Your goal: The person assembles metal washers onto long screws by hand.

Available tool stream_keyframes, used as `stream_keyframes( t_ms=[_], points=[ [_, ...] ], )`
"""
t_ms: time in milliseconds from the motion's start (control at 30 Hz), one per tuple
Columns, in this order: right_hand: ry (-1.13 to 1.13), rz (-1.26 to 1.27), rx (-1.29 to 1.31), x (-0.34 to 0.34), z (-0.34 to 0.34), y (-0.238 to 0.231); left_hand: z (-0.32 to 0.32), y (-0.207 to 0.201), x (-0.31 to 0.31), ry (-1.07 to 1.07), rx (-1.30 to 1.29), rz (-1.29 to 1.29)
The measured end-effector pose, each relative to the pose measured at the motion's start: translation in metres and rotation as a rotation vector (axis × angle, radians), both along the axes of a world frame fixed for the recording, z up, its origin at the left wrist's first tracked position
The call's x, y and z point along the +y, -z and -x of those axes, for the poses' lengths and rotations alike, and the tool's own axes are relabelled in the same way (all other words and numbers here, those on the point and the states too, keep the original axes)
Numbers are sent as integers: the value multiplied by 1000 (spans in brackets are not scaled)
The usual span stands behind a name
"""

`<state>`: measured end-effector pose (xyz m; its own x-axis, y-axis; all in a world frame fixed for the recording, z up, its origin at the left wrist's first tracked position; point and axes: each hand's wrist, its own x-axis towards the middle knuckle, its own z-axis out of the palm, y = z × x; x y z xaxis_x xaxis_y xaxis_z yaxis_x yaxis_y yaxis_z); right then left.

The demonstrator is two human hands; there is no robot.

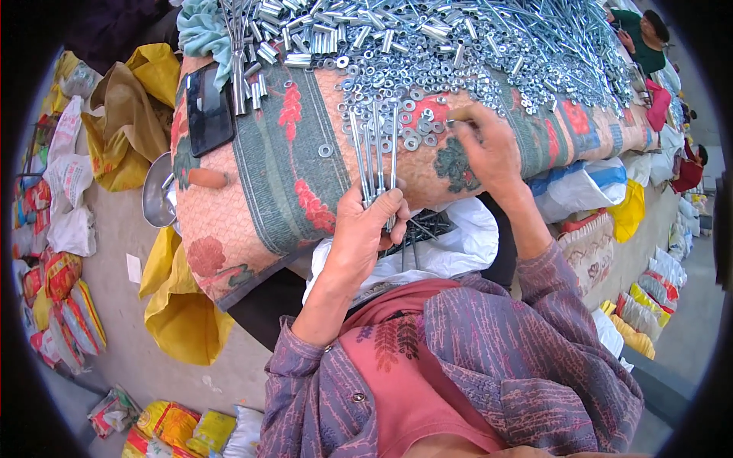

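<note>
My left hand [368, 217] is closed round several thin metal rods [379, 153], which stand up from the fist and fan slightly apart. Just beyond their tips lie loose flat washers [412, 141] on the patterned cloth [294, 130]. To the right, my right hand [489, 149] hovers over the near edge of the washers with thumb and fingers pinched. Whatever is in that pinch is too small to make out. Below the left hand, a white sack [477, 240] in my lap holds dark rods [427, 227].
Heaps of metal sleeves [366, 30], nuts [481, 84] and long rods [565, 38] cover the table's far part. A black phone [208, 111] lies at the left beside a teal cloth [205, 30]. A metal bowl [157, 200] and yellow sacks [179, 305] are left of the table.
</note>
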<state>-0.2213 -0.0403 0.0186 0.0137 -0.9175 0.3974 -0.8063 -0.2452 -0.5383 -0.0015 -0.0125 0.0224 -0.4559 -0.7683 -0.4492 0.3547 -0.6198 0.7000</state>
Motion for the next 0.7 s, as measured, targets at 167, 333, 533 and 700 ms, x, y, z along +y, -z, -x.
stream_keyframes(
  t_ms=[167, 333, 533, 700],
  points=[
    [166, -123, -230, 0, 8, -15, -2, 4, 3, -4, 9, 3],
    [89, -77, -140, -13, 6, -12, -2, 5, 3, -33, 50, -30],
    [-12, -104, 4, -29, -12, -15, -5, 6, 3, -66, 80, -62],
    [-1, 20, -12, -49, -12, -8, -8, 4, -1, -95, 128, -49]
  ],
)
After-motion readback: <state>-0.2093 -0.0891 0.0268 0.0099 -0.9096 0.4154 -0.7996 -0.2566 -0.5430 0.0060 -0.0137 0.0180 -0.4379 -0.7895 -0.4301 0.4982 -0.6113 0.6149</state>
